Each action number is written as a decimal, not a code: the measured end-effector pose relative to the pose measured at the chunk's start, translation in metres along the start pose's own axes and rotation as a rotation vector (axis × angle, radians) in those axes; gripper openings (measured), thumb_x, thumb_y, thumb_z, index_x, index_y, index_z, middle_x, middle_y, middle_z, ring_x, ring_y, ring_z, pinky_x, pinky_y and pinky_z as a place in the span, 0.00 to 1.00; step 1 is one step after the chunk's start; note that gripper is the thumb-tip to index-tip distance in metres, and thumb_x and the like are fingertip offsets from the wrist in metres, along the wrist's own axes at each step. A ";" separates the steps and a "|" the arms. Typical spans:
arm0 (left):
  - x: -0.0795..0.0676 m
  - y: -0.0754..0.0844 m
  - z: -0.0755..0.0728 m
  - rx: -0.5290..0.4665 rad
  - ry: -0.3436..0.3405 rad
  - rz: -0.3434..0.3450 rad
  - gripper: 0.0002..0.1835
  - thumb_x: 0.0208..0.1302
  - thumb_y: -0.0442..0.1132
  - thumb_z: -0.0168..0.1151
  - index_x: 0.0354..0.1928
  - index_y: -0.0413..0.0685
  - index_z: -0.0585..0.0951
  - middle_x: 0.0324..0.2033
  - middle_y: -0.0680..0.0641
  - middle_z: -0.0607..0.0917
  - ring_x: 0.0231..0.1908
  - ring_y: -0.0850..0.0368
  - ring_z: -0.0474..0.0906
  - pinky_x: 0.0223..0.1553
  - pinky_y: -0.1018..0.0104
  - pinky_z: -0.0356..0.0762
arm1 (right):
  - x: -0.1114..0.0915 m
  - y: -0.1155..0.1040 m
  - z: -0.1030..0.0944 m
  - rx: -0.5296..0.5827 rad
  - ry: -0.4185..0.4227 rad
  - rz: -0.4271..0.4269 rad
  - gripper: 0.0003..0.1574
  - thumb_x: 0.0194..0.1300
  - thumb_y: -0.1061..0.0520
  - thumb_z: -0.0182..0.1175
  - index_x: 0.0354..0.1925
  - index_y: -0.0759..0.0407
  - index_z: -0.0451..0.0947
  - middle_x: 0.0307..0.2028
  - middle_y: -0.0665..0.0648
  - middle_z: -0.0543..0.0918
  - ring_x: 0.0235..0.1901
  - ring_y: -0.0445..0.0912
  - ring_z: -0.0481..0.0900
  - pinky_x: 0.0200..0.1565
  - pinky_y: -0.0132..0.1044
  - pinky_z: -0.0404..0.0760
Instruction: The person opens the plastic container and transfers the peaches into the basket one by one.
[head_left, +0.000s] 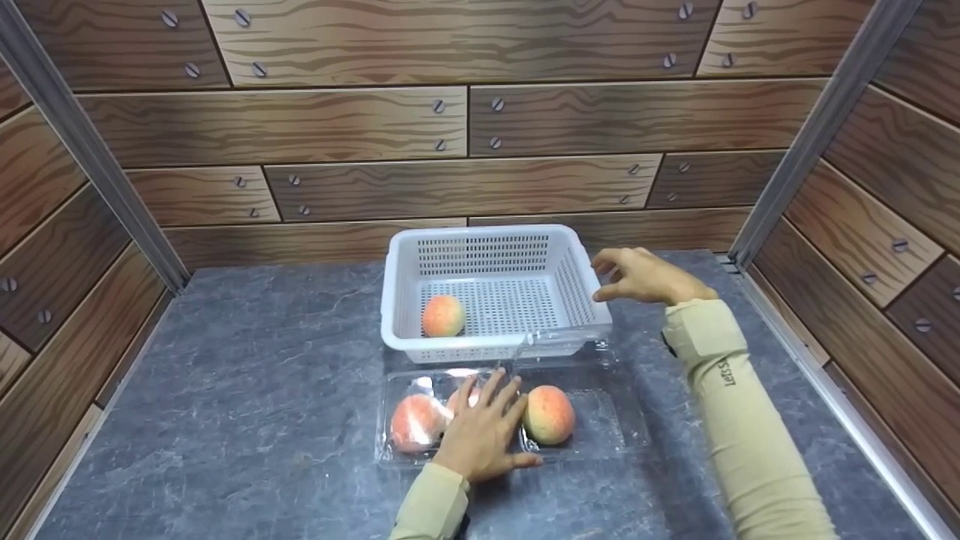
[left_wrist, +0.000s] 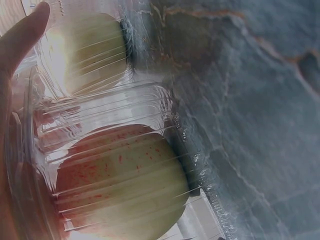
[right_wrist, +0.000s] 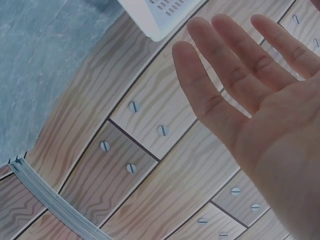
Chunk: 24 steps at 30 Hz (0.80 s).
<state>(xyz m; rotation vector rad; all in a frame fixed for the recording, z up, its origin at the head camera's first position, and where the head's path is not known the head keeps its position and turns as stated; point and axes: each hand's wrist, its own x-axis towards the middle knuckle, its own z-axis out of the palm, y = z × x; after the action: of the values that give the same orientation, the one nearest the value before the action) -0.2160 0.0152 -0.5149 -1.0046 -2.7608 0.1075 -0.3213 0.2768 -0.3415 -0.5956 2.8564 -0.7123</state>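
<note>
My left hand (head_left: 484,439) rests with fingers spread on a clear plastic clamshell box (head_left: 386,450) on the grey tabletop. Under the plastic are a red-and-yellow, peach-like fruit (head_left: 416,424) and a second one (head_left: 463,397), partly hidden by the fingers. Just right of the hand lies another such fruit (head_left: 550,415) in clear plastic. In the left wrist view, a speckled fruit (left_wrist: 122,182) shows through the ribbed wall. My right hand (head_left: 645,276) hovers beside the right rim of a white perforated basket (head_left: 397,300), fingers loosely bent, holding nothing. A fruit (head_left: 443,316) sits inside the basket.
A transparent upright flap (head_left: 562,335) stands against the basket's front, its edges hard to make out. Wood-print walls (head_left: 360,124) enclose the back and sides, with metal corner strips (head_left: 810,127). Grey marbled tabletop (head_left: 247,397) extends left of the plastic box.
</note>
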 end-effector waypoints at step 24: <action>0.001 0.002 -0.001 -0.034 0.011 -0.009 0.49 0.47 0.78 0.43 0.65 0.54 0.65 0.67 0.49 0.58 0.67 0.47 0.46 0.62 0.42 0.44 | -0.014 -0.013 0.001 -0.013 0.121 -0.141 0.30 0.50 0.59 0.68 0.50 0.70 0.72 0.46 0.67 0.78 0.45 0.58 0.77 0.47 0.50 0.75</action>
<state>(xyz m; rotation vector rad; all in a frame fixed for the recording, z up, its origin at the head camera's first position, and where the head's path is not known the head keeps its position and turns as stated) -0.2156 0.0172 -0.5135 -0.9982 -2.7661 0.0531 -0.3041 0.2715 -0.3362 -0.7880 2.9544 -0.7770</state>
